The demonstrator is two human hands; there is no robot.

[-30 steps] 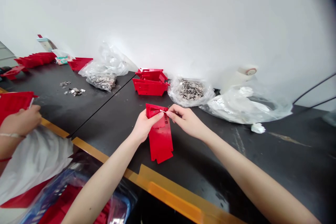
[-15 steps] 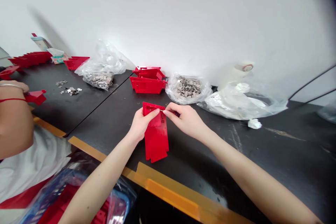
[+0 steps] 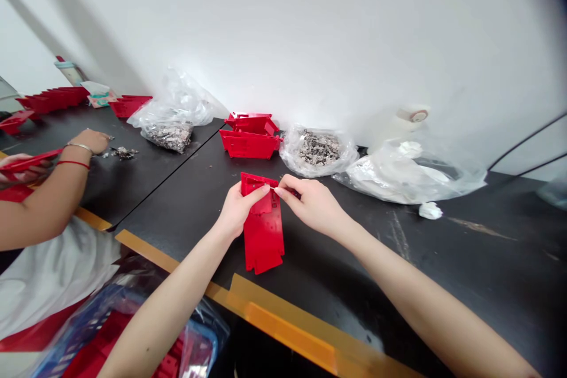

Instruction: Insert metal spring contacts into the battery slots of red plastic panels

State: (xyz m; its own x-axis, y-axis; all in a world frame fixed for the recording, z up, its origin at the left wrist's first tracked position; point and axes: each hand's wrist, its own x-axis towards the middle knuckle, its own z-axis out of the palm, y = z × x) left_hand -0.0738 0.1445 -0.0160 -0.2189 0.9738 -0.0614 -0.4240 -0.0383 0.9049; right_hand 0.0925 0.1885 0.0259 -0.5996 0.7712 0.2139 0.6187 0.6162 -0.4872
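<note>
A red plastic panel [image 3: 264, 239] with a raised section near its upper end is held over the black table. My left hand [image 3: 237, 207] grips its upper left side, the thumb lying across the front. At the panel's upper right edge, my right hand [image 3: 310, 201] pinches a small pale piece [image 3: 273, 188], too small to make out clearly. The tip of my left thumb meets that same piece. Behind the panel stand several similar red parts [image 3: 249, 144], and to their right is an open plastic bag of small metal clips [image 3: 318, 147].
A co-worker's hand [image 3: 91, 140] reaches over a small metal pile [image 3: 124, 153] at left. Another bag of metal pieces [image 3: 167, 135] stands nearby. Crumpled plastic [image 3: 411, 174] lies at right. Orange edging [image 3: 287, 331] runs along the table's front; a blue basket [image 3: 212, 336] sits below.
My hands and the red panel have barely moved. At left, the co-worker's arm has reached forward to the small metal pile, and a red part in their other hand now shows.
</note>
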